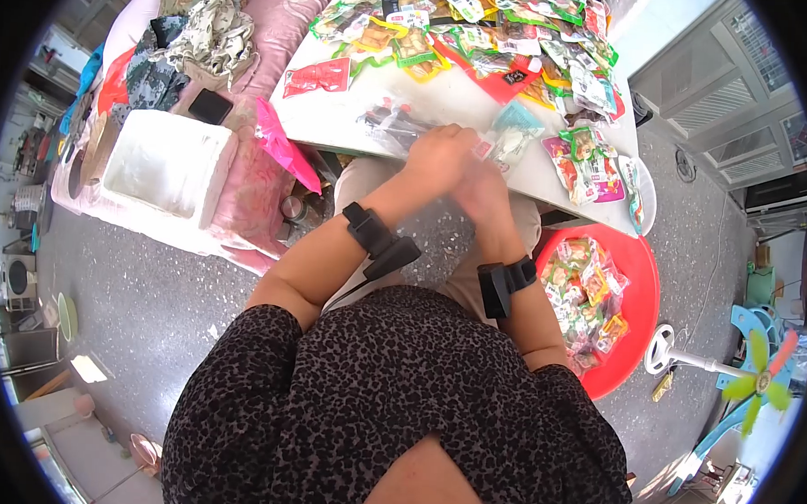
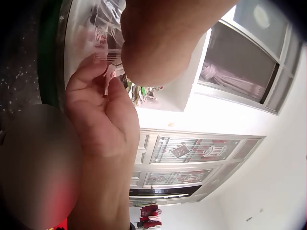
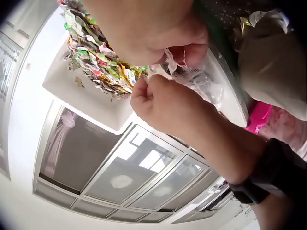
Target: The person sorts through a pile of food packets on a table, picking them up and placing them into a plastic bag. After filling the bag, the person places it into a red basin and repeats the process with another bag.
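Observation:
Both hands meet over the near edge of the white tabletop (image 1: 328,123). My left hand (image 1: 444,155) has curled fingers and pinches a clear plastic bag (image 3: 160,71), as the right wrist view shows. Close beside it, my right hand (image 1: 480,197) grips the same film between thumb and fingers; it is blurred in the head view. In the left wrist view the right hand's fingertips (image 2: 88,67) hold the crinkled plastic. More clear wrapping with dark contents (image 1: 386,125) lies left of the hands. A clear packet with a teal top (image 1: 517,126) lies just right.
A large pile of colourful snack packets (image 1: 485,30) covers the table's far side. A red basin (image 1: 640,298) of packets stands at the right. Several packets (image 1: 587,165) lie near the right corner. On the left are a white foam box (image 1: 169,161) and a pink bag (image 1: 282,148).

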